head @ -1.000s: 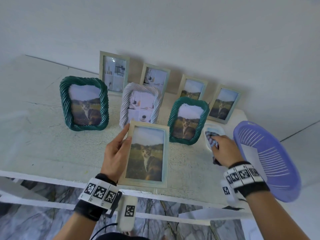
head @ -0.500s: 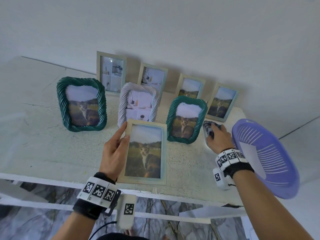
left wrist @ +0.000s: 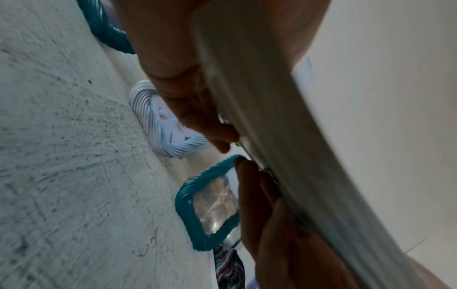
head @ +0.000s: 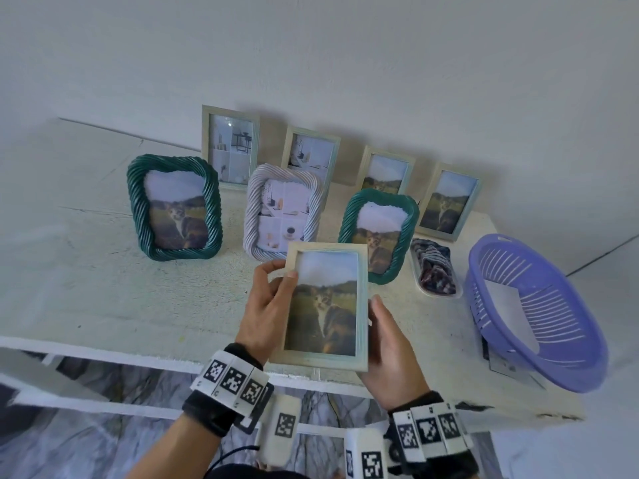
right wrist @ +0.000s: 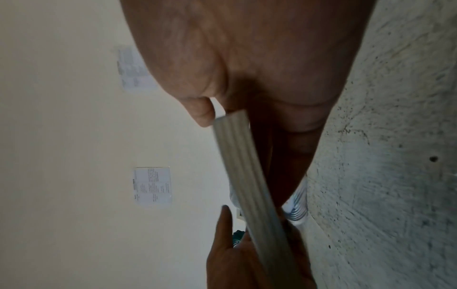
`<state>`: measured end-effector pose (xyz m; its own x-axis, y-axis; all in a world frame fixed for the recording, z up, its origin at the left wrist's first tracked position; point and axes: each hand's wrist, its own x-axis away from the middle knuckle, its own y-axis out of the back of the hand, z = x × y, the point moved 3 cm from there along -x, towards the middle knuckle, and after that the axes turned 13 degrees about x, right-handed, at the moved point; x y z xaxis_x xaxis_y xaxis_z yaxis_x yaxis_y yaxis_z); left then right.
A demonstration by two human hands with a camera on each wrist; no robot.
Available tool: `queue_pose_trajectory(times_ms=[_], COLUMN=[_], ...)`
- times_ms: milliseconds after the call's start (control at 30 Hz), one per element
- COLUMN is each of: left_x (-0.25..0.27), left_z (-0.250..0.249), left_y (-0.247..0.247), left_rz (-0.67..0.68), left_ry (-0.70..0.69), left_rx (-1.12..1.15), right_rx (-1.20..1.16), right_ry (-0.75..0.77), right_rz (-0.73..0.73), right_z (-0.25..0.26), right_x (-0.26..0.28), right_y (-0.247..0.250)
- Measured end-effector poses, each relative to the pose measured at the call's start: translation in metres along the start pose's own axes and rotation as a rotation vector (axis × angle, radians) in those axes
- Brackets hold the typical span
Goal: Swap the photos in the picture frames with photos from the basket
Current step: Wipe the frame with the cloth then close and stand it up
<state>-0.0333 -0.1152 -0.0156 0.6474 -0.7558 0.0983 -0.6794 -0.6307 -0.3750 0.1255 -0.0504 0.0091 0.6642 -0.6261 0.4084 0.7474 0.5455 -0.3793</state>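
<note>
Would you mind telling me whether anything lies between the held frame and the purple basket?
Yes: the striped cloth in its small tray lies on the table between the frame and the basket.

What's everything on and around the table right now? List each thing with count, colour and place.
held frame: 1, pale wood, cat photo, lifted above the table's near edge
green rope frames: 2, cat photos, middle row, left and right
white rope frame: 1, interior photo, between the green ones
plain frames: 4, pale, back row by the wall
cloth: 1, striped dark and white, in a white tray left of the basket
basket: 1, purple, right end, paper inside
table: 1, white
left hand: grips the held frame's left edge
right hand: grips its right edge
</note>
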Motion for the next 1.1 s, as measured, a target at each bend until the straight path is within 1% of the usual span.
queue_pose_trajectory(times_ms=[33,133,200,300,367,467,533,600,667,733,800,833,867,900,933,967,1000,1067,1100], left_x=[0.003,0.014,0.019,0.026,0.029,0.03,0.03,0.028,0.027,0.029,0.031,0.033,0.033,0.033,0.033,0.033,0.034,0.033,0.033], left_z=[0.001,0.001,0.002,-0.001,-0.003,-0.004,-0.005,-0.006,-0.007,-0.007,-0.008,-0.009,-0.009,-0.008,-0.008,-0.007,-0.006,-0.006,-0.008], left_y=[-0.002,-0.016,-0.024,-0.033,-0.036,-0.038,-0.037,-0.034,-0.032,-0.03,-0.033,-0.035,-0.038,-0.04,-0.042,-0.042,-0.04,-0.037,-0.036], left_rz=[0.053,0.249,0.315,0.312,0.317,0.339,0.334,0.312,0.288,0.278,0.268,0.262,0.256,0.247,0.238,0.224,0.208,0.17,0.154], left_ry=[0.04,0.161,0.22,0.343,0.39,0.397,0.391,0.35,0.33,0.327,0.315,0.302,0.283,0.26,0.236,0.216,0.209,0.214,0.219], left_rx=[-0.029,-0.043,-0.02,0.138,0.187,0.205,0.199,0.12,0.057,0.019,0.012,0.01,0.003,-0.008,-0.017,-0.026,-0.031,-0.029,-0.009], right_rx=[0.032,0.183,0.361,0.679,0.797,0.845,0.938,1.107,1.289,1.461,1.644,1.67,1.619,1.477,1.259,1.021,0.798,0.486,0.37], right_ry=[0.047,0.145,0.243,0.468,0.535,0.522,0.557,0.657,0.75,0.785,0.779,0.784,0.772,0.72,0.61,0.469,0.331,0.121,0.072], right_rz=[-0.017,0.001,0.012,-0.024,-0.095,-0.138,-0.155,-0.219,-0.316,-0.426,-0.514,-0.531,-0.506,-0.449,-0.381,-0.325,-0.292,-0.255,-0.224], right_z=[0.001,0.001,0.002,0.002,-0.001,-0.003,0.0,0.007,0.014,0.021,0.022,0.022,0.021,0.02,0.021,0.021,0.021,0.02,0.02], right_x=[0.001,0.005,0.008,0.012,0.013,0.013,0.016,0.02,0.022,0.023,0.025,0.028,0.031,0.033,0.034,0.034,0.034,0.033,0.032], right_y=[0.001,0.0,-0.005,-0.013,-0.017,-0.016,-0.015,-0.011,-0.004,0.003,0.006,0.006,0.005,0.005,0.005,0.006,0.009,0.018,0.024])
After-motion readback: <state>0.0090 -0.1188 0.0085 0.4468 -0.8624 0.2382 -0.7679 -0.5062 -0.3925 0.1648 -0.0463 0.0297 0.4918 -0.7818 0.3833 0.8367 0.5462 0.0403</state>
